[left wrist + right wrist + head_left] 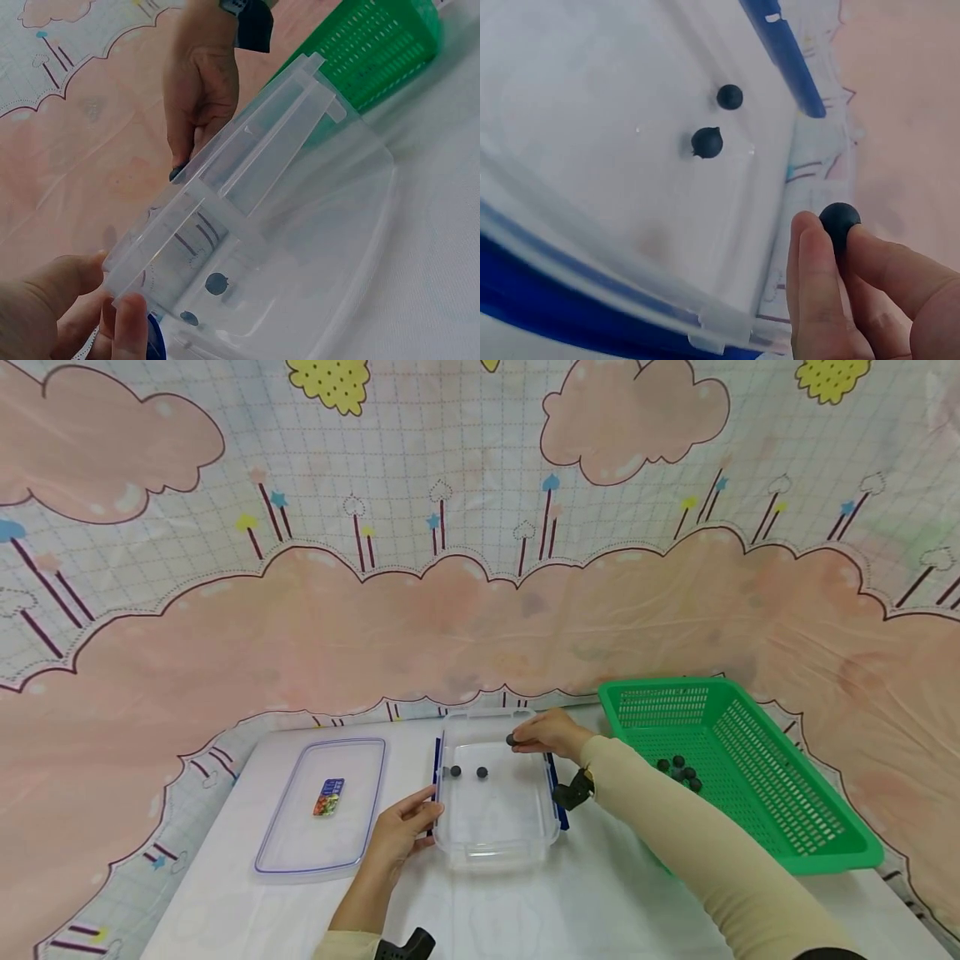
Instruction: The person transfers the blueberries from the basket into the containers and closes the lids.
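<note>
My right hand [551,733] pinches a small dark ball [840,223] between thumb and fingertips, above the far right part of a clear plastic box [495,837]. In the right wrist view, the ball sits right at the fingertips. Two more dark balls lie apart on the box's floor, one near the left wall [455,771] and one nearer the middle [482,772]. At the box's left side, my left hand [408,827] grips the wall by its blue latch [156,337], thumb and fingers on either side of the rim.
A green perforated basket [787,785] stands to the right, holding several dark balls [678,772]. On the left lies a clear lid [288,835] with a blue edge and a colourful label [328,797]. A patterned cloth [450,627] hangs behind the white table [585,902].
</note>
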Demonstrator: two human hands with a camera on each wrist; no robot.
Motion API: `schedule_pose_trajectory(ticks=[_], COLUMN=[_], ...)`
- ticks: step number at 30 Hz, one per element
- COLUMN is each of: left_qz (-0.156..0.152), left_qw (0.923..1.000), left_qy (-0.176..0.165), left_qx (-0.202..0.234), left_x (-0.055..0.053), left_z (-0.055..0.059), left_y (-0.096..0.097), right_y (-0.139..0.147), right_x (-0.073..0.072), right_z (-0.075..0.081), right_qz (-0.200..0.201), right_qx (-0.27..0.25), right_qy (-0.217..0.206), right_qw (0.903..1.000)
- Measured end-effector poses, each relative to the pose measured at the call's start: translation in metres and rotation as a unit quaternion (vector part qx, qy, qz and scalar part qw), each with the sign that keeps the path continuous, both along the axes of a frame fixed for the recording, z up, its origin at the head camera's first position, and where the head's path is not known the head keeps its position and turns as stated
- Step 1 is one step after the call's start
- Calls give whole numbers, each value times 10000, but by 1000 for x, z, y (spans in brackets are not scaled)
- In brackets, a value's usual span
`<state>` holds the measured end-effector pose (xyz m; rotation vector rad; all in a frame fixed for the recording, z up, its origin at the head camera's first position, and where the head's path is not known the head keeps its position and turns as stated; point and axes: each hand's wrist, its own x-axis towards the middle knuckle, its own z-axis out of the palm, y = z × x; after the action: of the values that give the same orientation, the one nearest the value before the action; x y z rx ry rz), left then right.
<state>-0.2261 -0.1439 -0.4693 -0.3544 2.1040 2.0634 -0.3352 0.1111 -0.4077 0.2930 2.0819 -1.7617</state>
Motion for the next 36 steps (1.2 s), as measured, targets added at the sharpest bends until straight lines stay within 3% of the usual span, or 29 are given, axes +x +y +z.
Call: schedule_pose_trajectory(ticks=[7,16,25,30,32,36], left_qz=[-12,-15,-88,-111,-115,-117], left_qw=[10000,9999,9998,9999,9998,9999], left_qy=[45,83,139,121,137,110], left_qx=[-7,66,81,26,41,40], left_x=[-1,-2,-2,1,2,3], left_z=[1,4,2,2,2,1], left_y=[-1,-1,1,1,0,-1], right_y=[-19,-42,-52,-56,-58,-60], right_x=[-4,-7,-18,-14,-13,-13], right_z=[0,-10,-40,-56,-59,-60], right_qz=[-85,-126,-394,-281,-200,-179], right_qx=[209,1174,1711,2380,2636,2671], right_qy=[-105,313,247,230,259,176], right_qw=[9997,9925,9842,9706,9641,9633])
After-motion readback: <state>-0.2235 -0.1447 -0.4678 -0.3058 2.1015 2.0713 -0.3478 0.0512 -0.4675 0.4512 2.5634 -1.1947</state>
